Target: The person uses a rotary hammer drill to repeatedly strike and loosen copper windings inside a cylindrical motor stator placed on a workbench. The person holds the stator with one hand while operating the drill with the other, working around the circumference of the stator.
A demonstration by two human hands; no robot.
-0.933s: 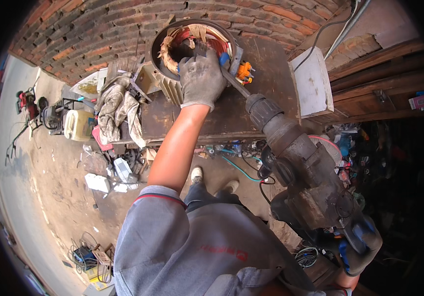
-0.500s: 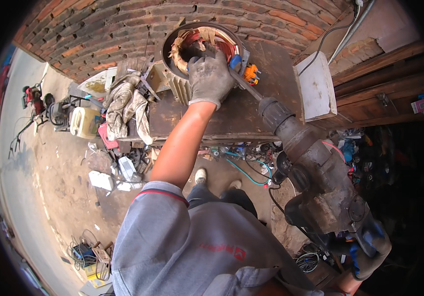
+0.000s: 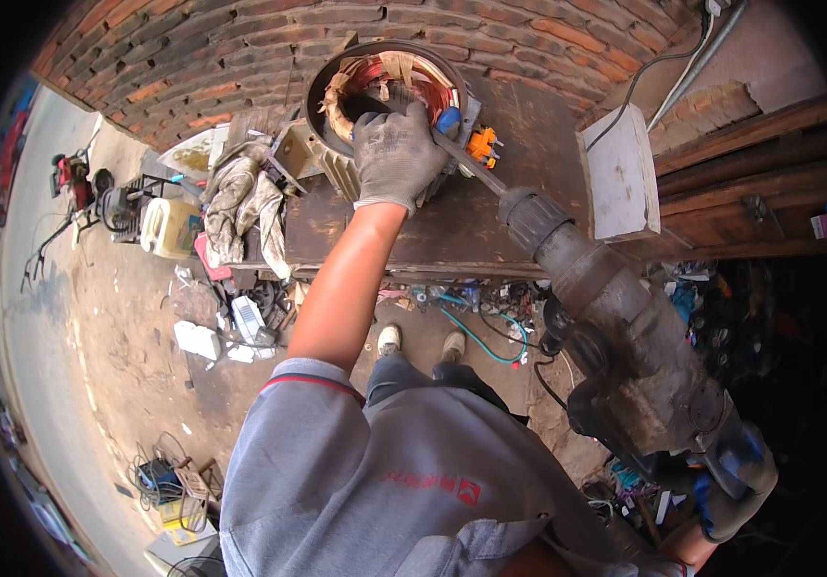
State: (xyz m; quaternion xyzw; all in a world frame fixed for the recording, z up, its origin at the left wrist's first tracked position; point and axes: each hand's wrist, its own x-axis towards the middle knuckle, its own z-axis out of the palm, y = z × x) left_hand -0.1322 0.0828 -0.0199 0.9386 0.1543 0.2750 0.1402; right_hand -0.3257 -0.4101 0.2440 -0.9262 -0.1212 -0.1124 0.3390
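A motor stator (image 3: 340,177) with a finned metal housing and red-brown copper windings lies on the wooden bench, its round opening facing up. My left hand (image 3: 399,159), in a grey glove, is at its near rim. The fingers curl over the opening and close around the steel chisel bit (image 3: 476,171), whose tip is hidden by the hand. The bit sits in the chuck of a large, worn demolition hammer (image 3: 625,327) that slants down to the right. My right hand (image 3: 740,481), gloved in grey and blue, is wrapped around the hammer's rear handle.
An orange plug-like part (image 3: 483,146) lies right of the stator on the bench (image 3: 538,135). Dirty rags (image 3: 240,207) hang at the bench's left. A brick wall (image 3: 269,58) stands behind. Scrap, a teal hose (image 3: 490,356) and cables litter the floor near my feet.
The view has shifted slightly. The hammer's rear end and my right hand sit a little farther right in it; my left hand keeps its place at the stator and bit.
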